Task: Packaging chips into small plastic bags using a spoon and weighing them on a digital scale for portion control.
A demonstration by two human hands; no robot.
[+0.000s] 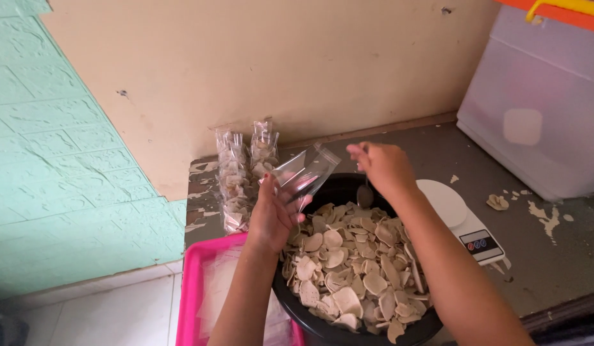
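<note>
1. The left hand [271, 214] holds a small clear plastic bag [306, 172]. Its fingers are curled and pinch the bag near the bottom edge, and the bag sticks up and to the right, above the far rim of the tub.
2. The right hand [383, 168] is just to the right of the bag, over the far side of the tub. Its fingers are bunched together around the top of a spoon [365, 194], which hangs down toward the chips.
3. Below both hands sits a round black tub [322, 330], full of thin pale chips [358, 269].
4. A pink tray [188, 295] sits just left of the tub, with clear stuff lying inside it.
5. Far to the left, by the wall, small filled bags [242, 170] stand in rows.
6. A white kitchen scale [460, 218] sits just right of the tub, partly behind the right arm.
7. A big see-through box [540, 102] with an orange lid stands far to the right.
8. One chip [497, 202] lies alone on the grey table [553, 256], between the scale and the box.
</note>
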